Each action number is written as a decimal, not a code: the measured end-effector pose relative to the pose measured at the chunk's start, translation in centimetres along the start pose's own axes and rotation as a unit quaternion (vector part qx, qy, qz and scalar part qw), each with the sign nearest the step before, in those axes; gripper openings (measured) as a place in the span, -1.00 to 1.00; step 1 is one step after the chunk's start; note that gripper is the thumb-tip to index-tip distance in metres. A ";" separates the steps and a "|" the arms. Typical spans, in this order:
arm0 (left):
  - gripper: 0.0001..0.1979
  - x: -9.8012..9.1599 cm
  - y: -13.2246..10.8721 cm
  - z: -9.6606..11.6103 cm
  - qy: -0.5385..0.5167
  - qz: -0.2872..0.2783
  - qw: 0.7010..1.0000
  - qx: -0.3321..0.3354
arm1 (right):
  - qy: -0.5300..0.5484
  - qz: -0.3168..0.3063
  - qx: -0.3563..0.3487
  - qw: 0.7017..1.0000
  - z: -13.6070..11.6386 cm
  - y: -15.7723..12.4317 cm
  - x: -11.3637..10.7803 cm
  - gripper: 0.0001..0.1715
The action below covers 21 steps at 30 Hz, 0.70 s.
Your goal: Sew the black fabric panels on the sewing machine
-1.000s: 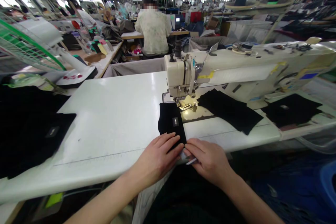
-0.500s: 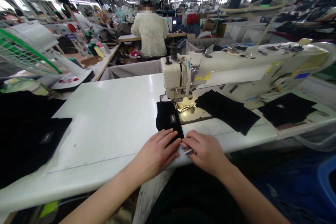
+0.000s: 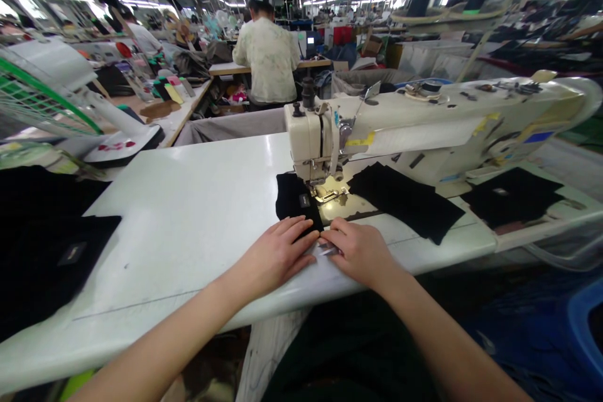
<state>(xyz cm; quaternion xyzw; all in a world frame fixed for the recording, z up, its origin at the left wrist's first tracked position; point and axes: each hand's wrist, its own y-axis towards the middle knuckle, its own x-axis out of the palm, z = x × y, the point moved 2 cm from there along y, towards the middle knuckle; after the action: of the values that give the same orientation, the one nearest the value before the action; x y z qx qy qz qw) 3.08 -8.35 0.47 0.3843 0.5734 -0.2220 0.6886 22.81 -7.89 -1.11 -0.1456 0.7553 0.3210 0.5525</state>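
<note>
A small black fabric piece (image 3: 288, 199) with a little label (image 3: 305, 201) lies under the needle area of a white sewing machine (image 3: 308, 138). My left hand (image 3: 277, 251) rests on its near end, fingers stretched out flat. Close beside it, my right hand (image 3: 358, 248) is closed, thumb and forefinger at the fabric's near right corner. Two silvery blades of what look like thread snips (image 3: 327, 250) stick out from under the right fingers; their handle is hidden in the palm.
Black fabric pieces (image 3: 405, 201) lie right of the needle, and another labelled stack (image 3: 513, 195) farther right. At the left edge is larger black fabric (image 3: 51, 270). A green-rimmed fan (image 3: 47, 97) stands behind it. A person (image 3: 266, 50) sits ahead, back turned.
Both hands have moved slightly forward, toward the machine, together with the black fabric piece. The fabric bunches a little near the needle. The camera view has shifted slightly.
</note>
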 end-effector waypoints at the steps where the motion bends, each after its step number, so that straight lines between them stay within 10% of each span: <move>1: -0.62 0.0 0.1 -0.2 -0.001 -0.003 1.000 0.001 | -0.004 -0.006 0.003 1.000 0.1 0.3 -0.1 -0.84; 21: -0.61 0.9 2.0 -4.8 -0.018 -0.009 1.000 -0.017 | -0.036 -0.079 0.070 0.994 0.8 4.1 -0.6 -0.68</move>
<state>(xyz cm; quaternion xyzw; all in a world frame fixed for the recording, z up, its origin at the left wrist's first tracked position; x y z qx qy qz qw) 1.81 -3.29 -0.04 0.3633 0.5681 -0.2253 0.7033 21.21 -4.40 0.60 -0.1543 0.7415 0.2276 0.6120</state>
